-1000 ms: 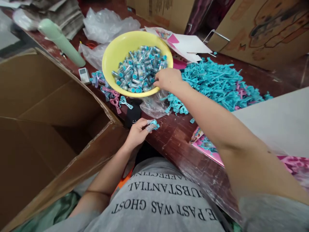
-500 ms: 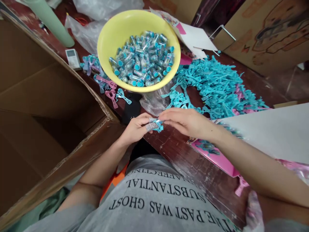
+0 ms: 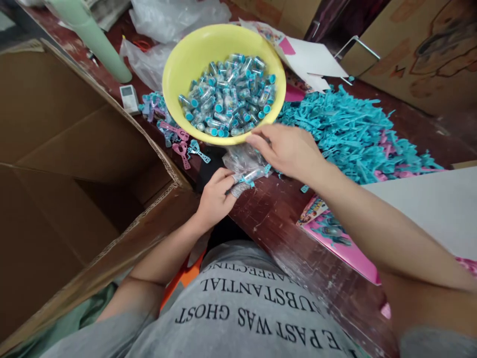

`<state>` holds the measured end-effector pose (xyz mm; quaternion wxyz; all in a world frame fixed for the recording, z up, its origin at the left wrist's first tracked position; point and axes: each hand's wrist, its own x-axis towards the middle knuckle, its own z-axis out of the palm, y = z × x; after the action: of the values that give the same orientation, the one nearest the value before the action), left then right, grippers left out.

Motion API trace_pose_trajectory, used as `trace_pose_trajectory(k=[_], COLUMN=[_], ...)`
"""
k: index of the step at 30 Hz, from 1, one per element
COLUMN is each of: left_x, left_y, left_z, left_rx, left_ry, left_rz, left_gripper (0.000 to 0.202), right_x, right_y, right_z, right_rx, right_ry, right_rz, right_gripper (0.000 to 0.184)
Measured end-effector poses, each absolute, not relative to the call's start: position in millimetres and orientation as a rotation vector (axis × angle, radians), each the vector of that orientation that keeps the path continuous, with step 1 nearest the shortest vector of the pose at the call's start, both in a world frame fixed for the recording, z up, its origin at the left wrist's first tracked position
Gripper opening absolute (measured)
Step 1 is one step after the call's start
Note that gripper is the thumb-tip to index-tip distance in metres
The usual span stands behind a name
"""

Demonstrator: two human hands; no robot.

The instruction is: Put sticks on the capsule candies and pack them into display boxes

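My left hand (image 3: 218, 195) is closed at the table's near edge, pinching a small clear tube with a blue cap (image 3: 251, 176) together with a small blue plastic piece. My right hand (image 3: 288, 149) hovers just beyond it, fingers loosely curled, by the rim of the yellow bowl (image 3: 179, 74). Whether the right hand holds anything is hidden. The bowl is full of blue-capped clear tubes (image 3: 229, 97). To the right lies a big heap of blue plastic pieces (image 3: 350, 134).
A large open cardboard box (image 3: 74, 164) stands at my left. Crumpled clear bags (image 3: 244, 159), a few pink and blue pieces (image 3: 179, 141), a small white device (image 3: 129, 97), a green cylinder (image 3: 93, 40), pink printed cards (image 3: 331, 233) and a white sheet (image 3: 428, 209) lie around.
My right hand went from the bowl to my left hand, met it, then drew back toward the bowl's rim. A clear tube now sits in my left hand's pinch.
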<state>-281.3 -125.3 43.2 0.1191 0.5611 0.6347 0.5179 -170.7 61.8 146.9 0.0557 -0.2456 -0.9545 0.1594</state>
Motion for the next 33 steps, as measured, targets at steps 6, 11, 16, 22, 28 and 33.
trace_pose_trajectory(k=[6, 11, 16, 22, 28, 33], left_x=[-274.1, -266.0, -263.1, -234.8, -204.9, -189.1], left_y=[-116.5, -117.8, -117.0, -104.5, -102.8, -108.0], left_z=[38.8, 36.8, 40.1, 50.3, 75.6, 93.1], left_rx=[0.928, 0.736, 0.645, 0.777, 1.293, 1.693], left_ry=[1.53, 1.403, 1.303, 1.187, 1.326, 1.36], left_rz=[1.501, 1.466, 1.405, 1.245, 1.252, 1.23], left_gripper=[0.034, 0.046, 0.049, 0.042, 0.025, 0.013], right_x=[-243.9, -210.2, -93.7, -12.1, 20.4, 51.6], right_y=[92.5, 89.0, 52.2, 5.4, -12.0, -27.4], right_z=[123.6, 147.8, 164.3, 139.8, 136.9, 141.2], right_rx=[-0.575, -0.579, -0.456, -0.519, -0.654, -0.93], right_ry=[-3.085, -2.982, -2.775, -2.545, -2.542, -2.467], right_rz=[0.29, 0.435, 0.838, 0.996, 0.865, 1.058], right_gripper=[0.031, 0.024, 0.028, 0.015, 0.022, 0.04])
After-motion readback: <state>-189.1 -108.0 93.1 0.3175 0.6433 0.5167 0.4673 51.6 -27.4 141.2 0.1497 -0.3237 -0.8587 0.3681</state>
